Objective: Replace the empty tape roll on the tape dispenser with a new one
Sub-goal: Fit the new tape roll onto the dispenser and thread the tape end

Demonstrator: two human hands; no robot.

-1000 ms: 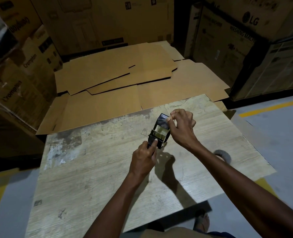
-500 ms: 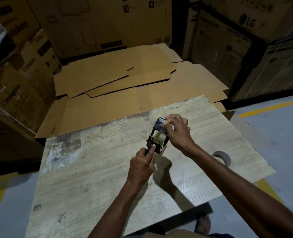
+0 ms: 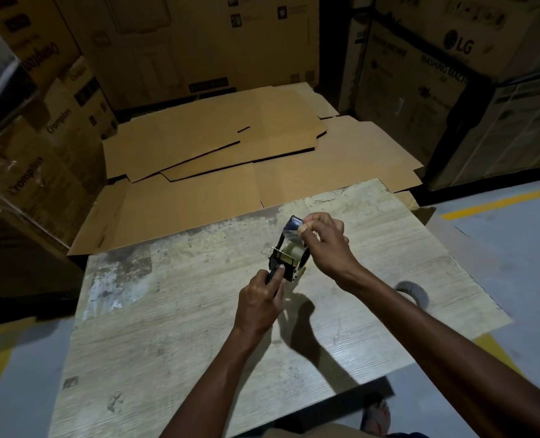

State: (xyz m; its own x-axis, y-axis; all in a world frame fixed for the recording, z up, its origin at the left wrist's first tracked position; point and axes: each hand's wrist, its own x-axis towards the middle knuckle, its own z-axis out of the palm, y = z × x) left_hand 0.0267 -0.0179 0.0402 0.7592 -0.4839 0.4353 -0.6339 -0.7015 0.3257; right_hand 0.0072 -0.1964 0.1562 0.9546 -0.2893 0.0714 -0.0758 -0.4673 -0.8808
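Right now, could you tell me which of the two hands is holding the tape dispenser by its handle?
The left hand: it grips the handle of the tape dispenser, while the right hand pinches at its far end.

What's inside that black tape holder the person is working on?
Inside the tape dispenser sits a pale tape roll, seen through the open frame. The right hand covers its far side, and the left hand hides the handle, so the roll's mounting cannot be seen.
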